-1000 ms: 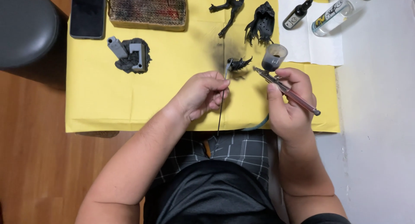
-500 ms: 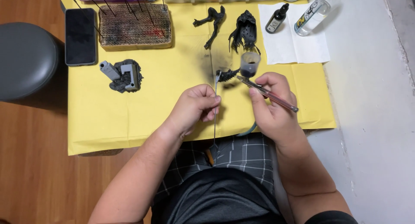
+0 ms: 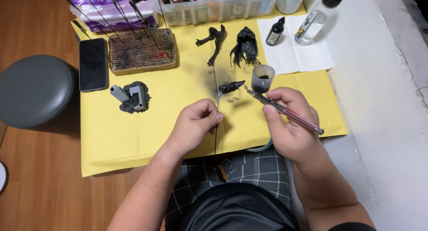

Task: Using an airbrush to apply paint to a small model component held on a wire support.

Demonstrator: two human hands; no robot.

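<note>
Left grip: the left hand [image 3: 194, 126], centre of the frame, pinches a thin stick [image 3: 216, 119] between thumb and fingertips; closed tight on it.
Stick axis: near upright in the picture, running from below the hand, over the lap, up to the small black part [image 3: 232, 86] clipped at its top end.
Part: just above and slightly right of the left grip, held over the yellow sheet [image 3: 133, 137]; its long axis lies nearly level, tilted up to the right.
Right grip: the right hand [image 3: 292, 128], right of centre, wraps an airbrush [image 3: 285, 110] like a pen, fingers closed round the body, one finger on top.
Airbrush axis: slants from lower right up to upper left; the cup [image 3: 262, 77] stands at its upper end, the tip aimed at the part.
Key relation: the tip sits just right of the part, near but apart; the part lies between both hands, nearer the left.
Around: two black pieces [image 3: 229, 44] lie above, a grey base [image 3: 132, 97] to the left, a cardboard block [image 3: 142, 56] and phone [image 3: 92, 64] upper left, two bottles [image 3: 294, 28] on paper upper right.
</note>
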